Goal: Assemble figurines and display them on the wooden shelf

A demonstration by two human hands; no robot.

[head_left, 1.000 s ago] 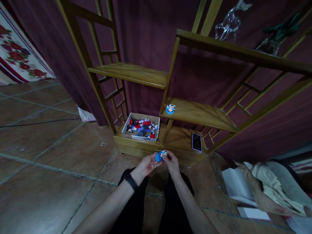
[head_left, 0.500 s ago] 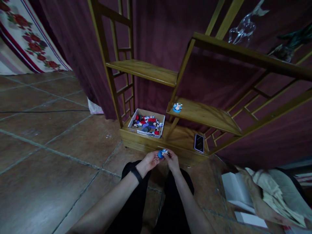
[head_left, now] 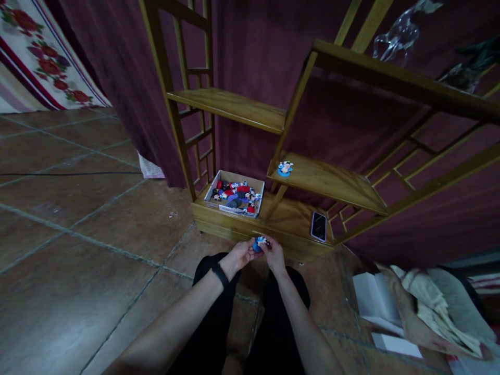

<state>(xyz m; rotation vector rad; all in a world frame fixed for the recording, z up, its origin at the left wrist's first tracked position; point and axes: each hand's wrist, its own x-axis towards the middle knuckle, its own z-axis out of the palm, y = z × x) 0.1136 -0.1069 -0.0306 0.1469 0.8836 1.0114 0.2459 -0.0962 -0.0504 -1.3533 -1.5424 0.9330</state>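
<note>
Between my two hands is a small figurine [head_left: 259, 243] with a blue base, held just in front of the low cabinet. My left hand [head_left: 242, 253] has its fingers closed on the blue base side. On the other side, my right hand [head_left: 274, 255] pinches the figurine's upper part. A similar figurine [head_left: 285, 168] with a light blue base stands upright on the middle shelf [head_left: 328, 182]. Beyond my hands to the left, a shallow cardboard box [head_left: 239, 212] holds several more figurines in red, blue, black and purple, lying jumbled.
A phone [head_left: 319, 227] lies on the cabinet top [head_left: 289, 221] at the right. Glass ornaments [head_left: 398, 36] stand on the upper shelf [head_left: 390, 73]. White boxes [head_left: 377, 299] and cloth [head_left: 445, 307] are on the floor at right. A purple curtain [head_left: 250, 62] hangs behind the wooden shelving.
The figurine has turned slightly between my fingers, with both hands still on it. The view has shifted a little; the box, the shelf figurine and the phone stay in place.
</note>
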